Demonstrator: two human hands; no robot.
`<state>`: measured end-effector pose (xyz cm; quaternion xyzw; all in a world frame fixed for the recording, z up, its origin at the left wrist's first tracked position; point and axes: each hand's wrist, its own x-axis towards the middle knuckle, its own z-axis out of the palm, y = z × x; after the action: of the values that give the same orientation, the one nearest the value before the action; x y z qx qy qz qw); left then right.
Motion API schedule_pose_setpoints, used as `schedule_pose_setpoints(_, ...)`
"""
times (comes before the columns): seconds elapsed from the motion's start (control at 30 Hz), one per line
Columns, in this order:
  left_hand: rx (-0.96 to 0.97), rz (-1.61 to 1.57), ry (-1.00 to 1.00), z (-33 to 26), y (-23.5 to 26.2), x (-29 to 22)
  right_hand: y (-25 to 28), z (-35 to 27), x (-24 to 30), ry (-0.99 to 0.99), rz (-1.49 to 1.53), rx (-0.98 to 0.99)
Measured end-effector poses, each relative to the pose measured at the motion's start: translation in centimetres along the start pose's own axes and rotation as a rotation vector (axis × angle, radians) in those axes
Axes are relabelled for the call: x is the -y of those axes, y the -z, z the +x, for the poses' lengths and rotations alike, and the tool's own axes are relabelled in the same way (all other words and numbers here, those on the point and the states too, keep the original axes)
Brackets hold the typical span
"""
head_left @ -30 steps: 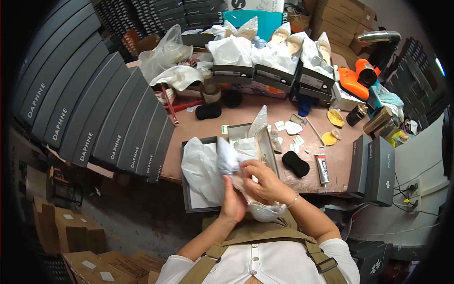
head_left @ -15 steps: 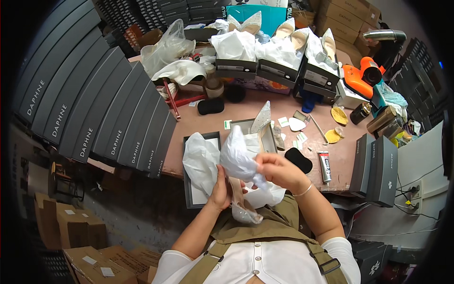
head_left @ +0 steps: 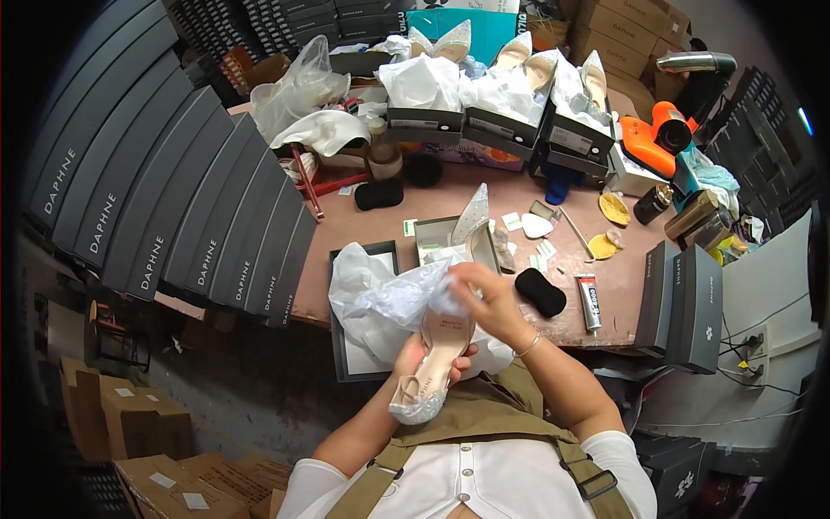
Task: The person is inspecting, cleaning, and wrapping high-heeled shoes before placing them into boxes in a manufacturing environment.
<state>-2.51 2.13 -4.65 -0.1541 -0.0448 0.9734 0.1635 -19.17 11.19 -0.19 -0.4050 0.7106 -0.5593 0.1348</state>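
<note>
My left hand is closed around a glittery pointed shoe, its beige insole facing up and its sparkling heel end towards me. Above the shoe's front, my right hand pinches crumpled white tissue paper; its fingertips are slightly blurred. The paper stretches left over a dark box lid with more white paper in it. Just beyond my hands, a second glittery shoe stands toe up in an open grey shoe box.
Tall stacks of dark shoe boxes rise on the left. At the back, open boxes hold paper and shoes. To the right lie a black oval pad, a glue tube, yellow sponges, an orange tool and upright boxes.
The tissue wad has come away from the shoe and swung left over the lid. The shoe has turned so its insole shows. My right hand has moved slightly left and up.
</note>
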Motion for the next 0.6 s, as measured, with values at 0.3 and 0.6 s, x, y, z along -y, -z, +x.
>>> schedule_pose_setpoints(0.3, 0.06, 0.321, 0.036, -4.2, -0.6, -0.8, 5.8, 1.9, -0.5, -0.142, -0.051, -0.176)
schedule_pose_setpoints(0.6, 0.026, 0.417, -0.201, -4.7, -1.9, -2.1, -6.3, -4.1, -9.3, 0.206, -0.95, 0.43)
